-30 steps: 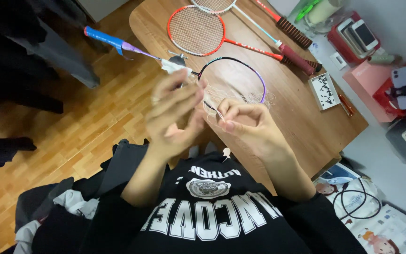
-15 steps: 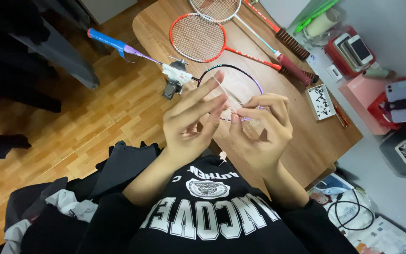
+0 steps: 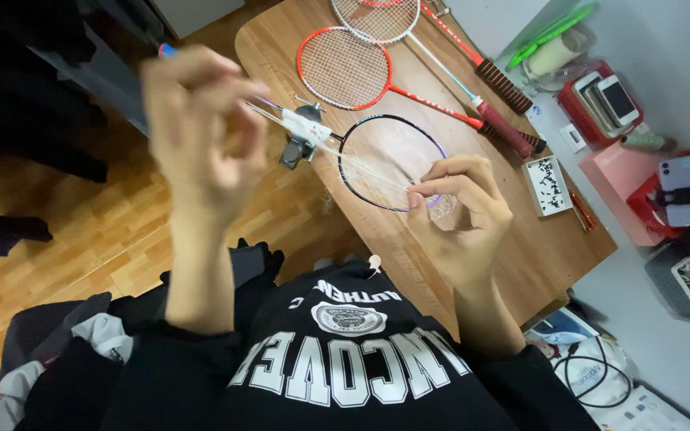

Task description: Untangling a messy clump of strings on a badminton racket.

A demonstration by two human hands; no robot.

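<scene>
A thin white string [image 3: 345, 160] runs in the air above the edge of the wooden table [image 3: 513, 255], from the raised left hand [image 3: 197, 124] down to the right hand [image 3: 461, 215]; the left hand is lifted high and a little blurred, its fingers curled together and pinched on the string's end; the right hand has thumb and forefinger pressed together on the string, just over the lower rim of the black racket [image 3: 389, 160]; loose white strands hang tangled at this racket's frame; its shaft carries a white clamp [image 3: 301, 132]; farther on the table lie a red racket [image 3: 345, 68] and a white racket [image 3: 381, 16], side by side; a small white tray [image 3: 547, 174] sits near the table's right edge.
</scene>
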